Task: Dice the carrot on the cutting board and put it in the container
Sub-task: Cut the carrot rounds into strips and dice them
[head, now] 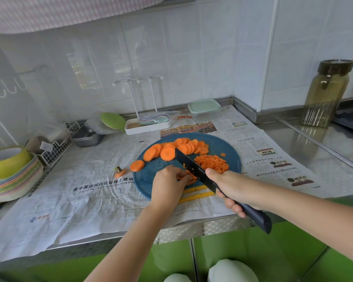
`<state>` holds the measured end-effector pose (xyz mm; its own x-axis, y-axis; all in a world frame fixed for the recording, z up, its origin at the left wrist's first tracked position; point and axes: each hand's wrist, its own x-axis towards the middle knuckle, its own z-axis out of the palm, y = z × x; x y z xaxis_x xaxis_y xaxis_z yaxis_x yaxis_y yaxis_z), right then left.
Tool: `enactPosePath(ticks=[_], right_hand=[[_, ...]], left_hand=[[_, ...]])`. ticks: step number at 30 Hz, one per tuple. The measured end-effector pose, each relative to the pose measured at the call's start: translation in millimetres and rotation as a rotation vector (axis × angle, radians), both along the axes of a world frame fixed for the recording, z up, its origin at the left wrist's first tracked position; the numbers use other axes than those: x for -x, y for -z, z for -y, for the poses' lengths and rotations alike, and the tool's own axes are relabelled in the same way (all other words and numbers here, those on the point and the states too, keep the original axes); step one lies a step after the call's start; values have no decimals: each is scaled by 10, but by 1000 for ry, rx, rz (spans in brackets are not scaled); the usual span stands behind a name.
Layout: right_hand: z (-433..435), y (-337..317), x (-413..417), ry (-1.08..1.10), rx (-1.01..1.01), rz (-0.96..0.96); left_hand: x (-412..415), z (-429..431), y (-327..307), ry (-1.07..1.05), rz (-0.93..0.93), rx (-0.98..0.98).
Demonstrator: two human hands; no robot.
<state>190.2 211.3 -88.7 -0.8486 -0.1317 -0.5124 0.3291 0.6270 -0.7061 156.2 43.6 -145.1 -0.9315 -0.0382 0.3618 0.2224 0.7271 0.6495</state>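
Observation:
A round blue cutting board lies on newspaper. Along its far side sits a row of orange carrot slices, and one loose slice lies at the left edge. A heap of diced carrot sits to the right of the blade. My right hand grips the dark handle of a black knife, its blade down on the board. My left hand holds a few carrot slices with curled fingers, right against the blade. A clear container with a pale green lid stands behind the board.
The carrot top lies on the newspaper left of the board. At the left stand stacked plates with a yellow-green bowl, a wire basket and metal trays. A white rack tray sits behind, a tall glass jar at right.

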Motion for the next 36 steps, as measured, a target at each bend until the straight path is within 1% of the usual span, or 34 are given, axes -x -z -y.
enactPosePath(ticks=[5,19,25,30,34,36], right_hand=[[89,32,-1,-2,-96,-11],[147,-41,80,-22,-217,105],[241,-90,70,-71,-304,109],[339,-109,100,-96,-379,55],[267,-85,111,-100,-370,21],[163,-30,154,-82,-257,24]], left_hand=[[-26,-3,11,-2,-11,-12],[-10,0,69,-4,-42,-3],[11,5,106,-2,-55,25],[-28,14,105,12,-71,40],[-92,7,63,63,-29,45],[-74,10,59,53,-20,71]])
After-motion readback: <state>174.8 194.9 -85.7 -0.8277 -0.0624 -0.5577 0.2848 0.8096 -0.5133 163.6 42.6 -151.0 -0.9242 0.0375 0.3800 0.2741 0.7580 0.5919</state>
